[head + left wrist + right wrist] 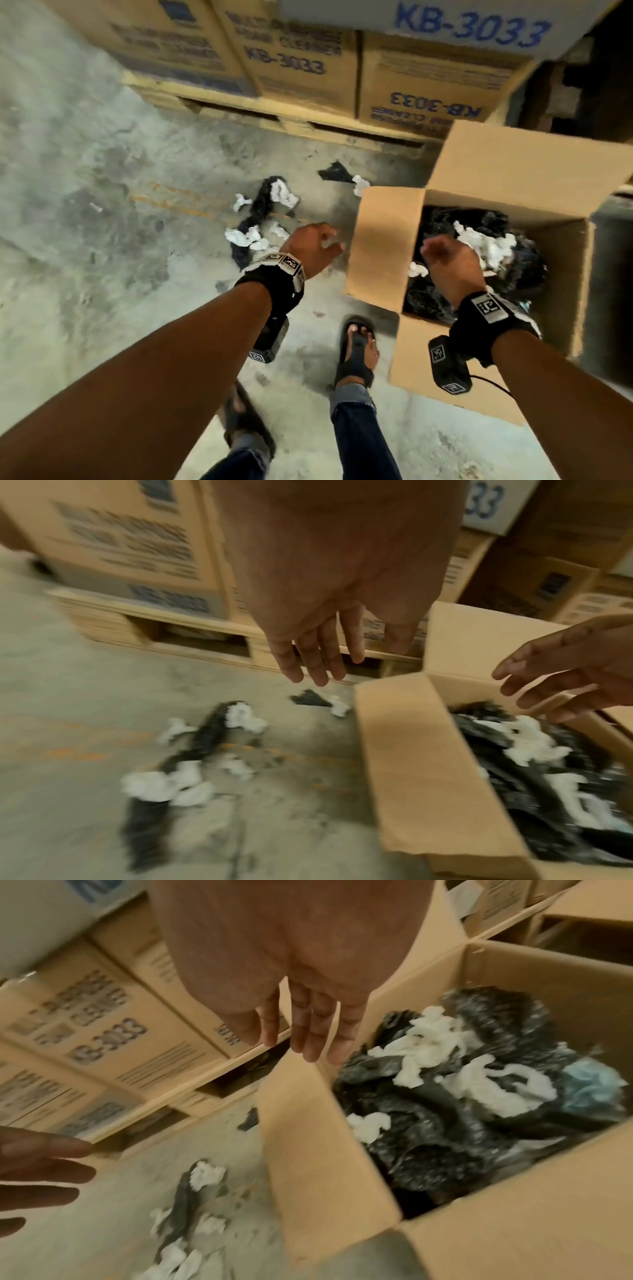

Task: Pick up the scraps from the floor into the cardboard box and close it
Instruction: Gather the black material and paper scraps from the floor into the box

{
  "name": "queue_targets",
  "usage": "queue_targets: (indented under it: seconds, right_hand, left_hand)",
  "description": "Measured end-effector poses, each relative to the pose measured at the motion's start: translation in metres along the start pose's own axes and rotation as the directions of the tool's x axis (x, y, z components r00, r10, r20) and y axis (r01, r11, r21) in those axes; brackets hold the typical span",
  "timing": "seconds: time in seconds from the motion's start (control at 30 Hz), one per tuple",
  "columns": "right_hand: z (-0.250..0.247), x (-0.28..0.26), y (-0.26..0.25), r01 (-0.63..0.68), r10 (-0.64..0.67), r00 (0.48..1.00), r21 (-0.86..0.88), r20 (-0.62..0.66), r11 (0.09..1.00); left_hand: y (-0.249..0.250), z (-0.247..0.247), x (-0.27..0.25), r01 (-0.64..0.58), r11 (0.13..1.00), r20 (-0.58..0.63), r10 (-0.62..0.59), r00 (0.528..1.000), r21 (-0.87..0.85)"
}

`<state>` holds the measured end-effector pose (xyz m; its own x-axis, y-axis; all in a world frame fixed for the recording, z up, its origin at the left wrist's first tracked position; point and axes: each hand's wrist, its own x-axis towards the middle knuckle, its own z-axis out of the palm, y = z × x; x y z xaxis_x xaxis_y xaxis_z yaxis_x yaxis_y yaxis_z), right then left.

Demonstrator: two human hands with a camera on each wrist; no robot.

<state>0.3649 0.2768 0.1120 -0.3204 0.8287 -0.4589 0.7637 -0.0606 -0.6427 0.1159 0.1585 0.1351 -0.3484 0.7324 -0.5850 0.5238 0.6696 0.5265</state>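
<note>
An open cardboard box (383,246) stands on the concrete floor at the right, its flaps up, holding black and white scraps (486,246). More black and white scraps (260,219) lie on the floor left of it, and a small black and white scrap (342,176) rests by its far corner. My left hand (317,245) hovers above the floor between the scraps and the box, fingers relaxed, empty (318,653). My right hand (445,257) hangs over the box opening, fingers straight and empty (308,1031).
Stacked printed cartons (301,61) on a wooden pallet (308,123) close off the far side. My sandalled feet (358,349) stand near the box's front corner. Bare concrete floor (85,205) stretches to the left.
</note>
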Motion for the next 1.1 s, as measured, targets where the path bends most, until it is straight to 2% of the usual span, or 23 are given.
queue_targets:
  seconds: [0.2,0.27,0.33,0.4,0.57,0.8,1.0,1.1]
  right_hand:
    - [0.1,-0.027,-0.088,0.115,-0.108,0.987,-0.055,0.118,0.992]
    - [0.13,-0.044,-0.115,0.145,-0.141,0.974,-0.006,0.177,0.989]
    - [0.156,-0.059,-0.136,0.186,-0.179,0.959,-0.011,0.22,0.982]
    - [0.178,-0.073,-0.154,0.264,-0.229,0.938,-0.106,0.259,0.959]
    - [0.209,-0.09,-0.183,0.375,-0.299,0.905,-0.237,0.302,0.896]
    - [0.243,-0.042,-0.176,0.434,-0.304,0.88,-0.355,0.366,0.828]
    - [0.291,0.054,-0.125,0.539,-0.334,0.825,-0.453,0.456,0.71]
    - [0.314,0.1,-0.104,0.59,-0.332,0.796,-0.525,0.507,0.613]
  left_hand:
    - [-0.108,-0.078,-0.055,0.115,0.993,-0.14,-0.118,0.983,-0.032]
    - [-0.141,-0.094,-0.078,0.133,0.99,-0.179,-0.14,0.974,-0.05]
    - [-0.172,-0.102,-0.1,0.15,0.987,-0.196,-0.159,0.968,-0.056]
    - [-0.199,-0.106,-0.119,0.173,0.984,-0.195,-0.18,0.964,-0.048]
    - [-0.235,-0.102,-0.133,0.216,0.975,-0.186,-0.224,0.957,-0.059]
    - [-0.251,-0.078,-0.081,0.235,0.96,-0.225,-0.265,0.937,-0.153]
    - [-0.288,-0.016,0.012,0.263,0.943,-0.258,-0.311,0.915,-0.205]
    - [-0.309,0.016,0.052,0.267,0.941,-0.261,-0.317,0.912,-0.209]
